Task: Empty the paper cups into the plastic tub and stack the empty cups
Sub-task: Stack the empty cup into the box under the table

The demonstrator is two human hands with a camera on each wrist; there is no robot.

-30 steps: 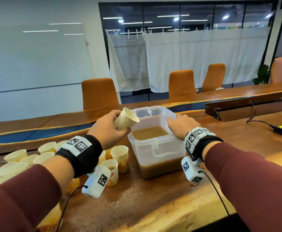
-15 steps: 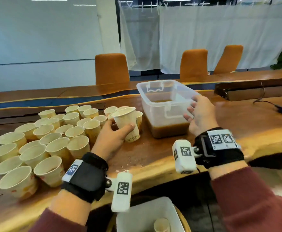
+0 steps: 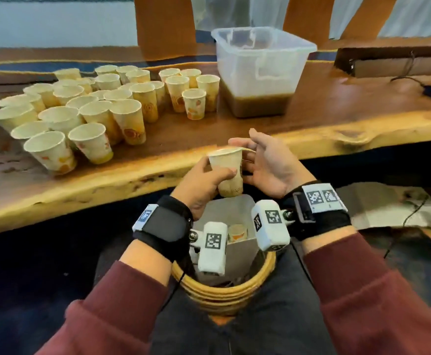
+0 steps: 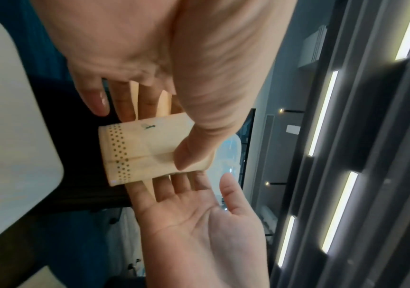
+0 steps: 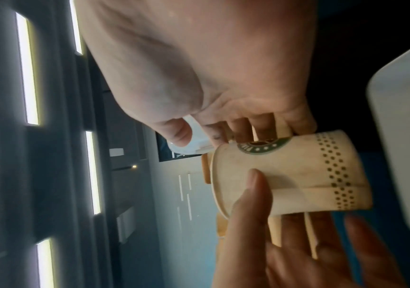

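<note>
We hold paper cup (image 3: 226,172) in left hand (image 3: 204,185), right hand (image 3: 265,165) spread alongside; thin, crushable wall, best gripped lightly mid-body.

Even, fairly bright indoor light falls on the wooden table (image 3: 337,116), which carries a soft sheen and only faint shadows beside the cups (image 3: 91,108). Below the table's near edge everything sinks into deep dark. The head view bows that edge and smears the chairs behind the table. In both wrist views, ceiling light strips (image 4: 322,113) glare white with halos, the palms close to the lens are soft, and the held cup (image 5: 292,175) is motion-blurred, its dot band still readable.
</note>
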